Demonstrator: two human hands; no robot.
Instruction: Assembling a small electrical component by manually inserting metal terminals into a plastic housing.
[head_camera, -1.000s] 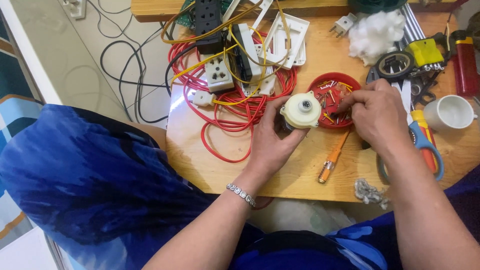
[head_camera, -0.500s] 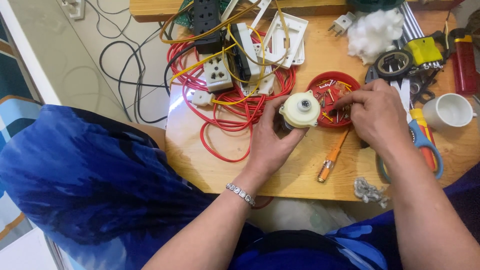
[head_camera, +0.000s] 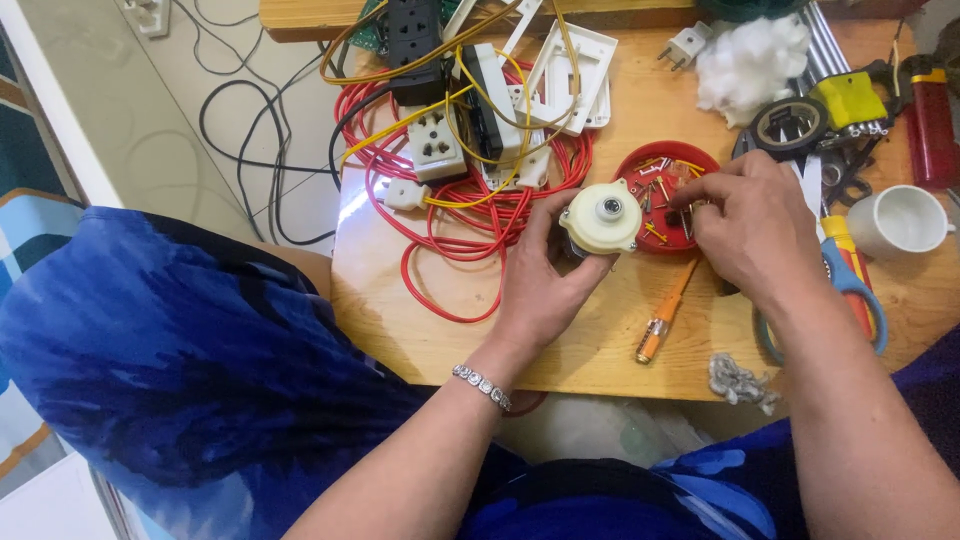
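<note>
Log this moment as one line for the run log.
left hand: holds cream round motor | right hand: fingertips in red dish of small parts | orange screwdriver: on wooden table

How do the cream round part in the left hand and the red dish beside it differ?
The cream round part is a closed disc with a dark centre hole; the red dish is open and holds small pieces. The left hand holds the cream part, while the red dish rests on the table, right hand fingertips in it. Both are round.

head camera, looking steeply down, close
</note>
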